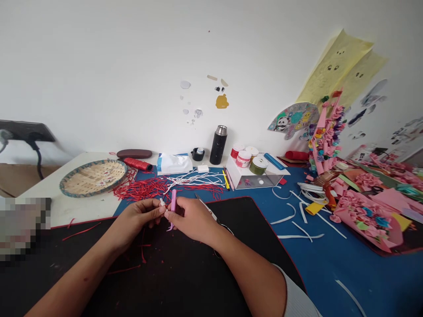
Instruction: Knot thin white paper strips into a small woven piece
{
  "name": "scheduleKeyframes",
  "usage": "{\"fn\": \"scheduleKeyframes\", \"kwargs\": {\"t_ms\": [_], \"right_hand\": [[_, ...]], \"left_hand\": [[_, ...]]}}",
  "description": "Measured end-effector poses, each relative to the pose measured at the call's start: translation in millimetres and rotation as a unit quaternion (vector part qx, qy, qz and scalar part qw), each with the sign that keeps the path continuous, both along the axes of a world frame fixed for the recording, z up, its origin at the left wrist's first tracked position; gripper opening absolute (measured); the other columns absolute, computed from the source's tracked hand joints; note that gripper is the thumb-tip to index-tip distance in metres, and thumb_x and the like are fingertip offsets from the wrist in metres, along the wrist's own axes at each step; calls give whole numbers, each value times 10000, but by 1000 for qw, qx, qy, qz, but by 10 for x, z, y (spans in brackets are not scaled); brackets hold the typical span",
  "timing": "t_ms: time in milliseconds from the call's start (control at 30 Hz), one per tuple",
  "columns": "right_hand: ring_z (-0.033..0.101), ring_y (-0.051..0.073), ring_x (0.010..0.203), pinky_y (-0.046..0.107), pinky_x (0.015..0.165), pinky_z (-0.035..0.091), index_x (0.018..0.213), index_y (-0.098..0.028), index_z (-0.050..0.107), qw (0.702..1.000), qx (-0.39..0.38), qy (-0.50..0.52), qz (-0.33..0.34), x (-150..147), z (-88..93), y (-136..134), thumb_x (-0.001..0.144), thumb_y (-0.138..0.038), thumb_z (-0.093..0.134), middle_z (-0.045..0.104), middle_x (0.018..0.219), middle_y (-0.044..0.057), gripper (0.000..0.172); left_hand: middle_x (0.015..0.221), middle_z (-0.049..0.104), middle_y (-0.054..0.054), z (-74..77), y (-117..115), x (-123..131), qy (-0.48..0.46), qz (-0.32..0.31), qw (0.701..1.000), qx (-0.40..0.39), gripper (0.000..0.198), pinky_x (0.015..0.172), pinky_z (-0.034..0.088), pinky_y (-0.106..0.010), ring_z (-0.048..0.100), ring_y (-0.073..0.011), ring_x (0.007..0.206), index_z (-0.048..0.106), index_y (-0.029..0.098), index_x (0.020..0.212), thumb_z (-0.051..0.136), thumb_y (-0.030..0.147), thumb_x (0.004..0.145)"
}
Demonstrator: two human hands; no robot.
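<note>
L hand (139,218) and R hand (193,218) meet over the black mat (165,273) at the near edge of the table, approx. mid-width. R hand's grip is pinched on a slim pink plastic stick tool (173,200), held roughly upright w/ its top poking above the fingers and a bit of pale strip hanging below. L hand's grip is closed, thumb and fingertips, on a small white paper piece (162,202), just beside the tool; can't tell if the two touch. A thin metal tool (205,206) lies on the mat behind the R hand. Further back, toward the table's far edge, sit a heap of red paper strips (142,189) and a tangle of white paper strips (194,179). A round woven basket tray (92,176) sits near the far left corner, a black thermos flask (218,144) at the far edge, and a white box w/ paint jars (251,176) right of it. More white strips are scattered on the blue table cover (330,264) toward the right edge.
</note>
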State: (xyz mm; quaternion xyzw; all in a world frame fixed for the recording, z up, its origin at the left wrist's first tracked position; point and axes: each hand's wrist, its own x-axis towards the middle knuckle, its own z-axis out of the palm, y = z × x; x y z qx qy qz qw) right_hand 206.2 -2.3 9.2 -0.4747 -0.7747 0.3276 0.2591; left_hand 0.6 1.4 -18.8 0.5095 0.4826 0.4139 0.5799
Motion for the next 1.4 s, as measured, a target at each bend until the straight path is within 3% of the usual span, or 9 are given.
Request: {"fn": "scheduleKeyframes", "kwargs": {"t_ms": [1400], "right_hand": [[574, 156, 652, 268, 576, 295, 938, -212, 709, 999, 13, -42, -5, -2, 54, -11, 944, -440, 659, 706, 790, 12, 234]], "left_hand": [[651, 620, 9, 49, 1, 36, 13, -10, 1000, 5, 342, 533, 393, -234, 479, -137, 571, 755, 201, 770, 913, 482, 657]]}}
